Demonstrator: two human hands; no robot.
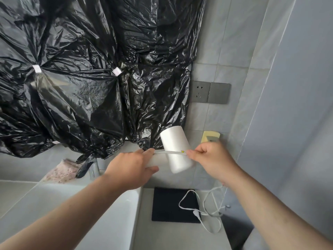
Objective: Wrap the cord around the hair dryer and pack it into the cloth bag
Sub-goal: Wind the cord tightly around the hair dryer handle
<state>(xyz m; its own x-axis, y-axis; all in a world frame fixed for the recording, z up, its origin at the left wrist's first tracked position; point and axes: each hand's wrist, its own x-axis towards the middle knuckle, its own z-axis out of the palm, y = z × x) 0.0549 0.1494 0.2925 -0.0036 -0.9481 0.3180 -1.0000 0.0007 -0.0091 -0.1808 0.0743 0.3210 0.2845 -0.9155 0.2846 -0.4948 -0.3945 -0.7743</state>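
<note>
A white hair dryer (175, 147) is held up in front of the tiled wall, its barrel upright and tilted a little left. My left hand (132, 167) is shut around the dryer's handle, which it mostly hides. My right hand (210, 156) pinches the white cord (173, 152) and holds it taut across the barrel. The rest of the cord hangs from my right hand and lies in loose loops, plug (197, 213) included, on the counter. Beneath those loops lies a flat dark cloth bag (167, 204).
Black plastic sheeting (81, 69) covers the wall above the white sink (100, 210), with a faucet (94, 168) below it. A grey wall socket (210, 92) sits right of the sheeting. A pinkish cloth (61, 171) lies behind the sink, and a yellowish object (210, 137) by the wall.
</note>
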